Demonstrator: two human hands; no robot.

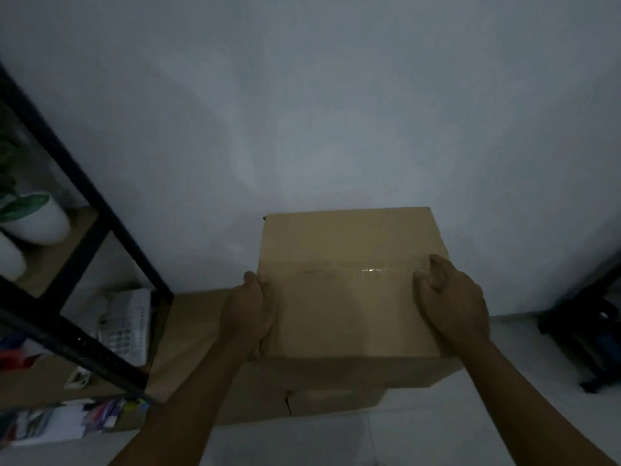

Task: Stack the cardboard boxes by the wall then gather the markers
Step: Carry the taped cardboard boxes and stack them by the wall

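Taped cardboard box (349, 287) sits on lower box (235, 358) by wall (302, 112); left hand (250, 314), right hand (453, 297) clasp its sides. Markers apparently ungathered.

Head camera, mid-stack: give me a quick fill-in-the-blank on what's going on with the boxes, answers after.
1. The upper cardboard box is gripped on its two sides by ____ hands: left hand, right hand.
2. It sits above a ____ cardboard box.
3. Behind both boxes is a plain ____.
4. The black shelf frame stands on the person's ____.

Answers: both; second; wall; left
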